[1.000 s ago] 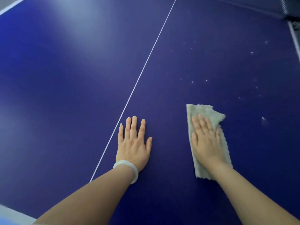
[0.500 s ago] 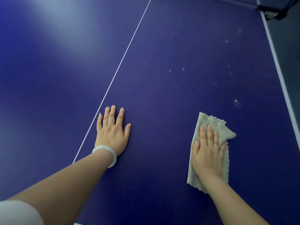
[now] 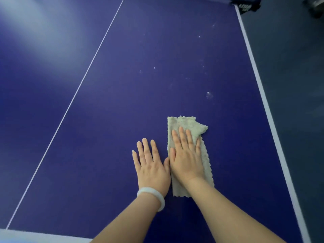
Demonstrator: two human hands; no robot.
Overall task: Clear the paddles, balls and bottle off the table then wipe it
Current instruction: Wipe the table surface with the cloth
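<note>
Beige folded cloth (image 3: 190, 130) lies flat on the blue table tennis table (image 3: 157, 50), right half, between the white centre line (image 3: 78, 86) and the white right edge stripe (image 3: 263, 88). Right hand (image 3: 186, 158) lies palm down on the cloth, fingers straight and close together, pressing it to the surface; cloth sticks out past the fingertips and along the hand's right side. Left hand (image 3: 150, 165) lies flat on bare table just beside the right hand, thumb touching or nearly touching it, fingers straight and slightly spread. White bangle (image 3: 152, 193) on the left wrist. Small white specks and a smudge (image 3: 208, 94) dot the table beyond the cloth, toward the right edge. Dark net post (image 3: 245, 5) at the far right corner. Grey floor (image 3: 289, 67) right of the table. Pale glare (image 3: 35, 23) on the far left half.
</note>
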